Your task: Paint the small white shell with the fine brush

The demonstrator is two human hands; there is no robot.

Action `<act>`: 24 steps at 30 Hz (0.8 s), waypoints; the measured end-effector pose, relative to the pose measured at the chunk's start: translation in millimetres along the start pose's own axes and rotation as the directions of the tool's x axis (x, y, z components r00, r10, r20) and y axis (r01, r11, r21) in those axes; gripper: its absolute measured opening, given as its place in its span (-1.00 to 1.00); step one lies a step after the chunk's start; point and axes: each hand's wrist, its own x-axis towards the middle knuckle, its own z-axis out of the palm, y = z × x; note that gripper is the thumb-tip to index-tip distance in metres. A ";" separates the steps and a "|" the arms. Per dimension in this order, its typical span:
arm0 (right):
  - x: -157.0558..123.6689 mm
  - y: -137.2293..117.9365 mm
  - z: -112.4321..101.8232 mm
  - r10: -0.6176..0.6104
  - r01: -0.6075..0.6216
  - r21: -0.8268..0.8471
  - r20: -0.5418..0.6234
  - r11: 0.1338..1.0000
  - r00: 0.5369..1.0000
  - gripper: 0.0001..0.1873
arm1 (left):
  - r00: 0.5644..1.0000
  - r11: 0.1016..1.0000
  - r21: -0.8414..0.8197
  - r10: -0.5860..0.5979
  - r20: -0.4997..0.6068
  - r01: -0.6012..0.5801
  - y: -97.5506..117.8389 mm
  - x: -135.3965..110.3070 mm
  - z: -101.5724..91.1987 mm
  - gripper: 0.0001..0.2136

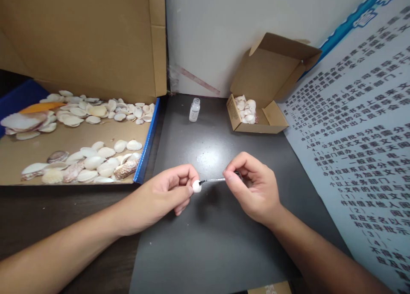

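Note:
My left hand (163,189) pinches a small white shell (196,187) between thumb and fingertips. From the other side my right hand (258,191) grips a thin brush (214,180) with a clear stem and a dark tip. The brush tip touches the shell, or nearly so; I cannot tell which. Its handle end is mostly hidden in my right fingers. Farther back on the dark grey mat (179,251) stands a small clear glass bottle (194,110), upright and uncapped, with a whitish label or content.
At the left lies a large blue-edged cardboard box (150,132), lid up, holding several shells (92,162) in two groups. An open small carton (265,127) with white shells (246,108) stands at the back right. A printed sheet (361,136) borders the right side.

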 end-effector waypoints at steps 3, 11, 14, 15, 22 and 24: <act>-0.7 -0.3 -1.5 -0.001 0.001 0.030 0.009 1.000 1.000 -0.83 | 1.000 0.999 -0.040 0.003 0.002 -0.003 -3.1 1.7 -1.1 -0.82; 0.1 -1.5 -0.5 -0.031 0.032 -0.035 0.036 0.999 0.999 -0.83 | 1.000 0.992 -0.124 0.006 0.006 -0.005 -5.2 0.4 -5.2 -0.89; 0.3 -0.9 -1.3 -0.049 0.049 -0.009 0.028 0.999 0.998 -0.85 | 1.000 0.993 -0.120 -0.002 -0.006 0.001 -4.3 0.3 -4.5 -0.89; 0.3 -0.8 -1.4 -0.054 0.054 0.009 0.038 0.998 0.998 -0.86 | 1.000 0.993 -0.118 0.000 -0.004 0.000 -4.4 0.4 -4.3 -0.89; 0.2 -1.3 -0.2 0.008 -0.006 -0.062 0.027 0.998 1.000 -0.84 | 1.000 0.989 -0.146 0.017 0.002 -0.017 -5.4 1.0 -4.5 -0.88; 0.3 -0.4 -0.6 0.015 -0.015 -0.021 0.020 1.000 1.000 -0.84 | 1.000 0.988 -0.153 0.010 0.001 -0.010 -5.6 1.4 -4.6 -0.88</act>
